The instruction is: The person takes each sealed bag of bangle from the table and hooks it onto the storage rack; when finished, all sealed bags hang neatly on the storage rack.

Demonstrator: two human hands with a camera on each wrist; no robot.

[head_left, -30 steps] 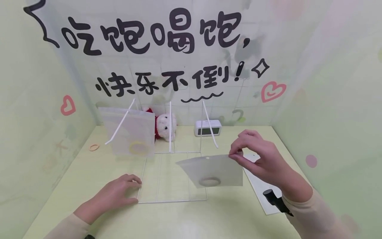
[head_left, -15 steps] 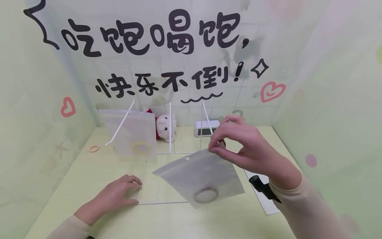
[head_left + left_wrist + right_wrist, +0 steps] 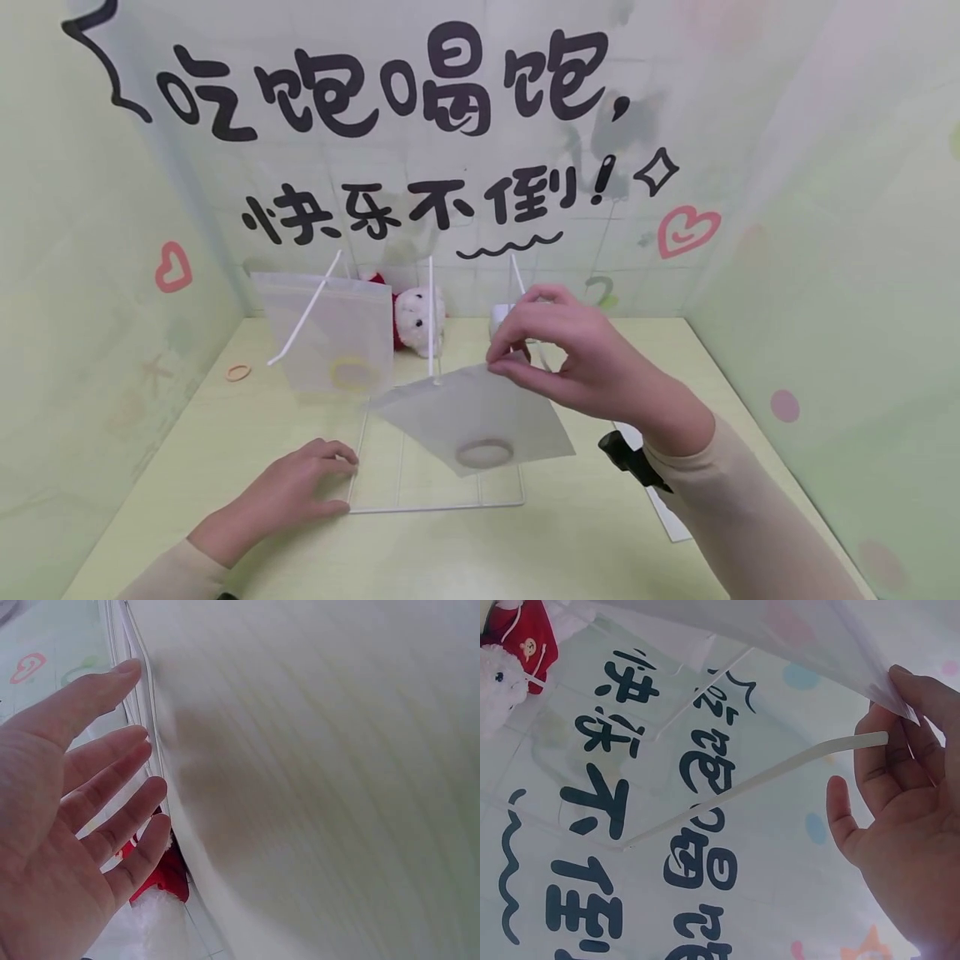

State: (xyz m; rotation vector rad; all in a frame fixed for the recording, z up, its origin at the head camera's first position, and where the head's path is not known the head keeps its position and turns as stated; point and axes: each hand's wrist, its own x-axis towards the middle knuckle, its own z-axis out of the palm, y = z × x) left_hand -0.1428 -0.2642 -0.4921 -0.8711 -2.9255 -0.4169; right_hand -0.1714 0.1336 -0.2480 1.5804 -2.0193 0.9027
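Bag of frosted plastic (image 3: 472, 417), with a ring (image 3: 484, 464) visible inside, is pinched at its top edge between thumb and fingers of the right hand (image 3: 585, 354) and held over a white wire rack (image 3: 437, 508), its hole seen near the tip of the middle prong (image 3: 431, 317). The left hand (image 3: 288, 487), its fingers loosely spread, is placed at the rack's left edge; a second bag (image 3: 322, 342) is hung on the left prong (image 3: 304, 309), left of a plush toy (image 3: 412, 323).

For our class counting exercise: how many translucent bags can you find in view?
2. The first bag hangs on the leftmost white prong; the second bag is pinched in the right hand. More could be hidden behind them.
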